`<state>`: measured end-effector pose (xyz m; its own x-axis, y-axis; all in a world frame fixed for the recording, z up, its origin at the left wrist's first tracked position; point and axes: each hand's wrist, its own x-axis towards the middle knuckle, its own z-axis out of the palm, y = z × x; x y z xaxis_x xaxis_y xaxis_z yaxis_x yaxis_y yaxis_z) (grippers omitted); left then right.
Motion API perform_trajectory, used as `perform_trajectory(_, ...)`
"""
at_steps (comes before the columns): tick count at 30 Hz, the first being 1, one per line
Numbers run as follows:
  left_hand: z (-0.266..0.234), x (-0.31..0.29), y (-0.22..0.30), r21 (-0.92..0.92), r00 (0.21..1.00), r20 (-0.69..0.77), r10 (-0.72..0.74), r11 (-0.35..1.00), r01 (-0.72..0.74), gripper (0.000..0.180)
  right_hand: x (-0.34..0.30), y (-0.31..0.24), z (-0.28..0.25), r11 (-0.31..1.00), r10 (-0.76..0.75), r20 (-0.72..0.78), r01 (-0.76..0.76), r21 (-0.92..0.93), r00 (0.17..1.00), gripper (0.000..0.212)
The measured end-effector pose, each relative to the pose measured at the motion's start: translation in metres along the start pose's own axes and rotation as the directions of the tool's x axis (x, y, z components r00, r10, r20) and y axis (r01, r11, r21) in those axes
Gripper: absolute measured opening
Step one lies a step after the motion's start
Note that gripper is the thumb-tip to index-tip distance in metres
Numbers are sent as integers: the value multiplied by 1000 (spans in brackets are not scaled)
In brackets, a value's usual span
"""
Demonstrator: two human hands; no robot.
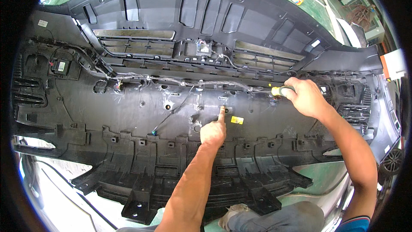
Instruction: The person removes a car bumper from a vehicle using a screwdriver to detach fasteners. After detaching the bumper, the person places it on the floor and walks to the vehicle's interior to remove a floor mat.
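Observation:
A large black car bumper lies with its inner side up in front of me. My left hand touches it near the middle, index finger stretched out beside a small hole and the other fingers curled; I see nothing held in it. Just right of that fingertip is a yellow label. Farther right, my right hand is closed round a screwdriver with a yellow and dark handle. Its shaft is hard to make out. The handle is close to the wiring harness that runs across the bumper.
A small module sits at the grille centre, and a black box with a white label at the left. A loose wire with a blue-green connector lies across the panel. Green surface shows beyond; a wheel stands at far right.

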<state>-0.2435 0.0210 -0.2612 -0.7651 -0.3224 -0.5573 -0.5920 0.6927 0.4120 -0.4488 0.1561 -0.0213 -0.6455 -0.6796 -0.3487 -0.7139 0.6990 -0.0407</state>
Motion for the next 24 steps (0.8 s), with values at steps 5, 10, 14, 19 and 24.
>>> perform_trajectory(5,6,0,2,8,1000,15,18,1000,-18,74,-19,1,1,980,-179,-35,175,-92,983,43)
perform_trajectory(10,5,2,4,5,1000,-6,10,1000,-10,75,-19,16,-2,845,-407,7,379,-377,913,42)
perform_trajectory(14,3,1,-2,2,1000,-5,-10,1000,10,74,1,4,4,991,-101,-8,99,-93,995,44)
perform_trajectory(19,7,-2,-8,-2,1000,8,-3,1000,3,74,-7,-9,5,996,64,15,-65,54,998,43)
perform_trajectory(24,8,0,-3,22,1000,-18,16,1000,-16,74,-23,6,-1,905,-357,-28,338,-260,934,37)
